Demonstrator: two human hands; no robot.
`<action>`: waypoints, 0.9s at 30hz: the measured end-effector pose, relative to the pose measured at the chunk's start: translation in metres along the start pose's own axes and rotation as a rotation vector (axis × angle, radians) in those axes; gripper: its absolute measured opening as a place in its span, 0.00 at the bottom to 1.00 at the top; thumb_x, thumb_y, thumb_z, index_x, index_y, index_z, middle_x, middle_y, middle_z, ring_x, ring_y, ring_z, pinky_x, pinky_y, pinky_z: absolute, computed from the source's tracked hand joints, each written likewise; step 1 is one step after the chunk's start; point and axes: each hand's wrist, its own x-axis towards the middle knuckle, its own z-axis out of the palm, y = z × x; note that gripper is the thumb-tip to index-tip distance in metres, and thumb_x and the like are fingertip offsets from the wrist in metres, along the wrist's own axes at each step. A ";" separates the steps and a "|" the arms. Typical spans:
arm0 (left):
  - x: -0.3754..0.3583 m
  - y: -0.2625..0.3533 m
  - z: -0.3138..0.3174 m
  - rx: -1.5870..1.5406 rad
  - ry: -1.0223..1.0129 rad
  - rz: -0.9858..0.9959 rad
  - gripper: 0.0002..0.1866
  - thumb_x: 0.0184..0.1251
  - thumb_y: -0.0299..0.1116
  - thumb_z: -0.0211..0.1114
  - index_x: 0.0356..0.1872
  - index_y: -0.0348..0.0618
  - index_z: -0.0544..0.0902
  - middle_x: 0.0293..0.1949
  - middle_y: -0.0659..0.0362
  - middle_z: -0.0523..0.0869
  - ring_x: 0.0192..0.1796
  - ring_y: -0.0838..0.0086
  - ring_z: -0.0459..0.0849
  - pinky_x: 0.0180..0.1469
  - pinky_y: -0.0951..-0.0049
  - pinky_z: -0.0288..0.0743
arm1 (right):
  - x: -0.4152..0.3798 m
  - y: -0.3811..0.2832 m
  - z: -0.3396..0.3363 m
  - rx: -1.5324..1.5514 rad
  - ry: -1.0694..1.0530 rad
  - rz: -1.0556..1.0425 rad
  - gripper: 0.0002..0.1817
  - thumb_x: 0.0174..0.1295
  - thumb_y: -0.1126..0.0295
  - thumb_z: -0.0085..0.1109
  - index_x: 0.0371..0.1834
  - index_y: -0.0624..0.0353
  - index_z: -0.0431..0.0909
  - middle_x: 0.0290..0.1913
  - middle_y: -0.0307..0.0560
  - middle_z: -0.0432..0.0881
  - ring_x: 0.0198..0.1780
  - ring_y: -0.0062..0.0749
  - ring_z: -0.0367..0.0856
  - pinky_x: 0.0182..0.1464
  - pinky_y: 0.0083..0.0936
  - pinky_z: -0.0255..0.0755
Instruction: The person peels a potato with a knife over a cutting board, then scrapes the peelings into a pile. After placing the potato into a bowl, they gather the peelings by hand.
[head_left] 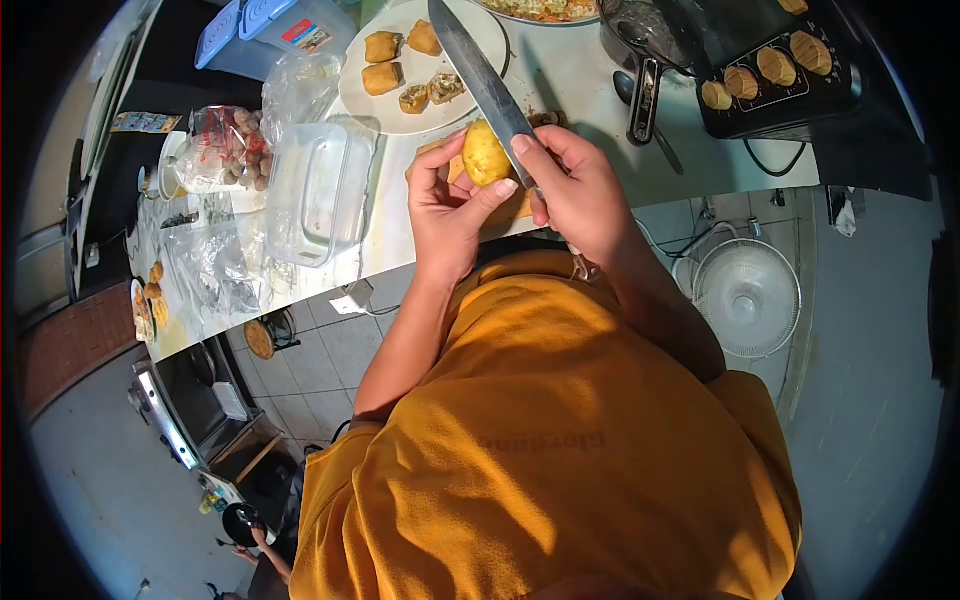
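Note:
A yellow potato [484,155] sits in my left hand [447,205], the fingers and thumb closed around it. My right hand [583,190] grips a large kitchen knife [478,72], its wide blade pointing up and away past the potato's right side. Below both hands, a wooden cutting board [512,212] shows in part at the table's edge. Just beyond lies a white plate [420,118] with several golden-brown fried pieces [381,79], one of them split so that its filling shows.
To the left are a clear plastic container [318,195], a bag of small round items [228,150] and blue-lidded tubs [262,35]. A pan [650,40] and a black appliance with browned pieces [776,66] stand at right. A white basket [747,297] is lower right. Another person's hand [262,537] shows lower left.

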 end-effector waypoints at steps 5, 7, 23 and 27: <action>0.001 0.006 -0.004 -0.072 0.009 -0.118 0.30 0.55 0.12 0.68 0.60 0.40 0.71 0.60 0.53 0.74 0.59 0.67 0.78 0.60 0.67 0.77 | 0.000 0.002 -0.004 0.024 0.001 0.001 0.14 0.72 0.62 0.52 0.35 0.63 0.75 0.20 0.33 0.70 0.17 0.14 0.69 0.20 0.17 0.65; 0.001 0.007 -0.004 -0.101 -0.001 -0.128 0.30 0.55 0.13 0.68 0.60 0.39 0.71 0.60 0.54 0.74 0.58 0.67 0.79 0.60 0.67 0.77 | 0.002 0.004 -0.006 0.023 0.041 -0.070 0.13 0.71 0.62 0.54 0.35 0.63 0.75 0.21 0.33 0.71 0.18 0.13 0.68 0.21 0.16 0.64; 0.001 0.010 -0.002 -0.053 -0.050 -0.184 0.28 0.56 0.13 0.68 0.60 0.36 0.72 0.61 0.52 0.74 0.57 0.65 0.81 0.58 0.70 0.77 | 0.016 0.013 -0.024 -0.142 0.040 -0.223 0.10 0.60 0.71 0.64 0.39 0.63 0.75 0.29 0.38 0.79 0.30 0.14 0.75 0.32 0.17 0.69; 0.001 0.009 -0.003 -0.022 -0.069 -0.174 0.28 0.56 0.13 0.68 0.60 0.36 0.72 0.61 0.52 0.75 0.56 0.66 0.81 0.58 0.70 0.77 | 0.014 0.009 -0.025 -0.099 -0.003 -0.194 0.09 0.60 0.71 0.64 0.39 0.63 0.75 0.31 0.37 0.79 0.32 0.15 0.75 0.34 0.17 0.69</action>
